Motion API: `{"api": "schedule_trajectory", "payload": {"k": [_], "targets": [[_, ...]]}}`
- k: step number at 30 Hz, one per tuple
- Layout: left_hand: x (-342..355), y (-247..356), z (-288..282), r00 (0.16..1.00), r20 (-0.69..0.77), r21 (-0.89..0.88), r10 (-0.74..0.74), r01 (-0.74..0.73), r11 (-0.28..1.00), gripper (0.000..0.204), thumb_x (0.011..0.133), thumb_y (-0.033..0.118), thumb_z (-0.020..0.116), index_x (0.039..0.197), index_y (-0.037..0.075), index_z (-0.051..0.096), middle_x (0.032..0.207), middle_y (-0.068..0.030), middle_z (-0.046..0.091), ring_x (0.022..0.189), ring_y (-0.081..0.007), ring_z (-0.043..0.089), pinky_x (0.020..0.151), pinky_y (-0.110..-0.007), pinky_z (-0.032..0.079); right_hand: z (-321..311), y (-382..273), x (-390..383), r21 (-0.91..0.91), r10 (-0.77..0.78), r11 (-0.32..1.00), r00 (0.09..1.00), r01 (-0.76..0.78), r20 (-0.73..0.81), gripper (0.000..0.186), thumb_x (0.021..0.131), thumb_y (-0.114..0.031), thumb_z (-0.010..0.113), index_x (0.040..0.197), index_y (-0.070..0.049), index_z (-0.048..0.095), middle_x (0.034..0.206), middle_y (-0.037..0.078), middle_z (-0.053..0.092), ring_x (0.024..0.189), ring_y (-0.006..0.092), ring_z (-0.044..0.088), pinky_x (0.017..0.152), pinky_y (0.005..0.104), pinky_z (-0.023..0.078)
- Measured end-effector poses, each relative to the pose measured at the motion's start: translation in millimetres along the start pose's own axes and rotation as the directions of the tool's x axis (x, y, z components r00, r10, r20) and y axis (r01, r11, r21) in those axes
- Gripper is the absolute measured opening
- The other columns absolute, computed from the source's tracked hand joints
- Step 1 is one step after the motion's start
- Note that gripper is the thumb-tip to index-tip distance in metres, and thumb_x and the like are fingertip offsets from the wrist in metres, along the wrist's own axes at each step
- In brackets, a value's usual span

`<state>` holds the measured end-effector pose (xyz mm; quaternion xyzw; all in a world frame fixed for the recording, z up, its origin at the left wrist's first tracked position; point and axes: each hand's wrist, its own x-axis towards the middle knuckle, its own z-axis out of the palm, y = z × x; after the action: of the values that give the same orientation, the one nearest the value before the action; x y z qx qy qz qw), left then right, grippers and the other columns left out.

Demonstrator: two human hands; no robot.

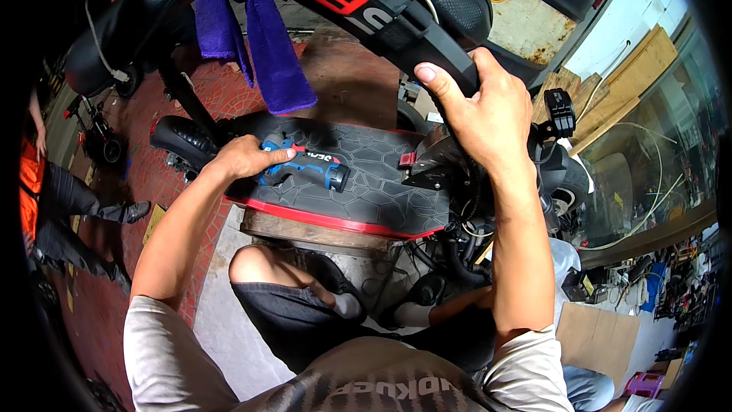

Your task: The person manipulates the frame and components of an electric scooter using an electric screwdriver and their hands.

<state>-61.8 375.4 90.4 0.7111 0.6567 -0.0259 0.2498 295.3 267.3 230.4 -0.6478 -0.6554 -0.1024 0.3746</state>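
At the centre left of the frame, the left grip (pixel 248 159) closes around a blue-and-black power tool (pixel 316 168), thumb on top, fingers mostly hidden. The tool is over a black, red-edged scooter deck (pixel 381 191) in mid-frame. Right of upper centre, the right grip (pixel 492 111) clasps the lower end of a black frame piece (pixel 435 42). A purple cloth (pixel 255 38) hangs at the upper left.

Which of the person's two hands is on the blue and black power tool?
The left hand, its thumb on the power tool over the patterned deck; the right hand instead grips the black bar.
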Motion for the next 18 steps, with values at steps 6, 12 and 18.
{"api": "schedule_trajectory", "payload": {"k": [6, 12, 18], "targets": [[-10, -17, 6, 0.987, 0.041, -0.212, 0.157, -0.145, 0.966, 0.089, 0.071, 0.076, 0.085, 0.108, -0.004, 0.076, 0.104, -0.0199, 0.077, 0.102, -0.0324, 0.073, 0.089, -0.046, 0.056, 0, -1, 0, -0.035, 0.011, 0.999, 1.0, -0.011, 0.002, 0.078, 0.083, -0.075, 0.073, 0.1, 0.001, 0.07, 0.086, 0.021, 0.074, 0.086, 0.042, 0.073, 0.076, 0.0512, 0.057], [-10, -8, 5, 0.979, 0.166, -0.29, 0.119, -0.067, 0.955, 0.059, 0.074, 0.047, 0.095, 0.107, 0.002, 0.077, 0.098, -0.0093, 0.075, 0.094, -0.022, 0.071, 0.074, -0.036, 0.061, -3, -5, -2, -0.023, 0.04, 0.999, 0.999, -0.039, 0.025, 0.077, 0.084, -0.075, 0.073, 0.101, 0.0, 0.069, 0.087, 0.021, 0.074, 0.088, 0.0422, 0.074, 0.076, 0.0515, 0.057], [-8, -7, 14, 0.983, 0.13, -0.303, 0.128, -0.083, 0.949, 0.049, 0.079, 0.041, 0.09, 0.103, 0.001, 0.077, 0.092, -0.0085, 0.072, 0.085, -0.0202, 0.07, 0.063, -0.035, 0.061, 3, 1, -2, -0.061, -0.023, 0.998, 0.999, 0.02, -0.049, 0.076, 0.084, -0.075, 0.072, 0.097, -0.001, 0.069, 0.084, 0.022, 0.075, 0.084, 0.0431, 0.075, 0.074, 0.0539, 0.058]]}}
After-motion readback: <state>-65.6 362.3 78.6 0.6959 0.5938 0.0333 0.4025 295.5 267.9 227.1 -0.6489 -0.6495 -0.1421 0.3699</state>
